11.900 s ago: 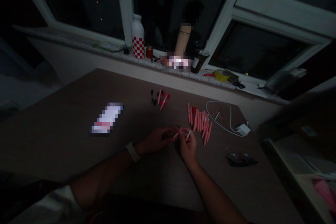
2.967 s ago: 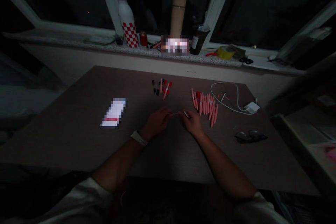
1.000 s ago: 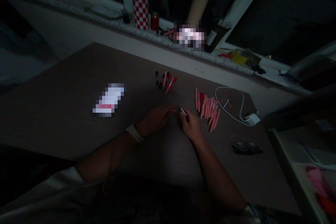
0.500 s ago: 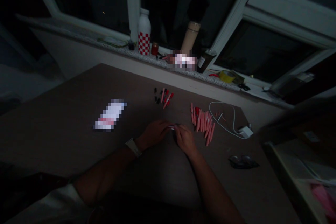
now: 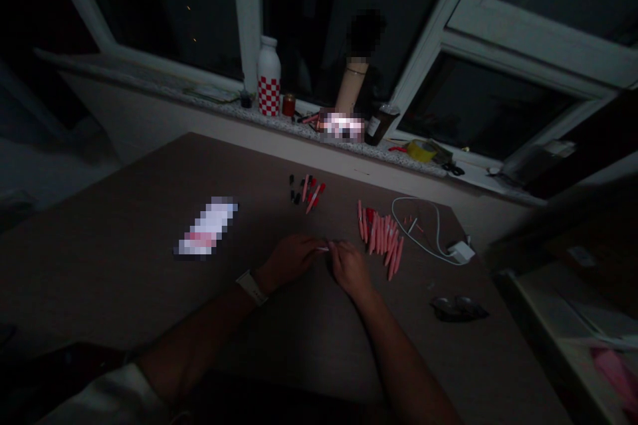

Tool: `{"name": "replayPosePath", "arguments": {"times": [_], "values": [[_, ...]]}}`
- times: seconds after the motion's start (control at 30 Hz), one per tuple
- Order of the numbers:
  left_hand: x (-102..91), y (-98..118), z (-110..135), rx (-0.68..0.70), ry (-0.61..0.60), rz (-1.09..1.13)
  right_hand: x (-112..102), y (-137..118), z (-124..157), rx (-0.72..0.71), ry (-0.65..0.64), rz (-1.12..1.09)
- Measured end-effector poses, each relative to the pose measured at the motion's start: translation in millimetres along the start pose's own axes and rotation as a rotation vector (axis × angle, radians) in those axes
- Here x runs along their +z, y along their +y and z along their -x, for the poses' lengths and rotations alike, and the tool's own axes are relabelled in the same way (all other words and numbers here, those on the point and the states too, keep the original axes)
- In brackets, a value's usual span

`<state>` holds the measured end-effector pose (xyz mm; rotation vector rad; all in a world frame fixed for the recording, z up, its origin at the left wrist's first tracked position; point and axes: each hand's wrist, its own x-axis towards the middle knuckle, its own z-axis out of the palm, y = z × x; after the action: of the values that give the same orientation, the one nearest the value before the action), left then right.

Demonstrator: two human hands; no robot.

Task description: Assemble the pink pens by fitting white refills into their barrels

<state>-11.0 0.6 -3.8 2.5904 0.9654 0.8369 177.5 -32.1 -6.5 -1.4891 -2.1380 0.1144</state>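
Over the middle of the dim brown table (image 5: 209,319), my left hand (image 5: 290,259) and my right hand (image 5: 351,271) meet fingertip to fingertip. Both are closed on a thin, pale pen (image 5: 323,249), one at each end; the fingers cover most of it. Just right of my right hand lies a row of several pink pens (image 5: 381,232). Beyond the hands, a smaller group holds pink pens with red parts (image 5: 313,198) and short black caps (image 5: 292,196). A pale watch (image 5: 252,287) is on my left wrist.
A lit phone (image 5: 207,229) lies to the left. At right are a white charger (image 5: 461,252) with its looped cable and dark-framed glasses (image 5: 458,309). Along the windowsill stand a checkered bottle (image 5: 269,80), a small red jar (image 5: 288,105), a dark bottle (image 5: 381,125) and yellow tape (image 5: 421,151).
The view has tilted up a little, so the table and sill sit lower in it. Both hands stay together on the pen, with slight finger movement.
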Motion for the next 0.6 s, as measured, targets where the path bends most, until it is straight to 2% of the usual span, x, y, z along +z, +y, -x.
{"name": "replayPosePath", "arguments": {"times": [0.2,0.33,0.5,0.6], "values": [[5.3,-3,2,0.080,-0.116,-0.126,-1,-18,2,0.035,-0.085,-0.018],[5.0,-3,4,0.000,-0.132,-0.150,-1,-24,4,0.086,-0.100,-0.052],[7.0,-5,3,0.034,-0.125,-0.070,5,-19,6,0.065,-0.134,-0.186],[10.7,-6,2,0.022,-0.113,0.011,8,-14,5,0.049,-0.103,-0.286]]}}
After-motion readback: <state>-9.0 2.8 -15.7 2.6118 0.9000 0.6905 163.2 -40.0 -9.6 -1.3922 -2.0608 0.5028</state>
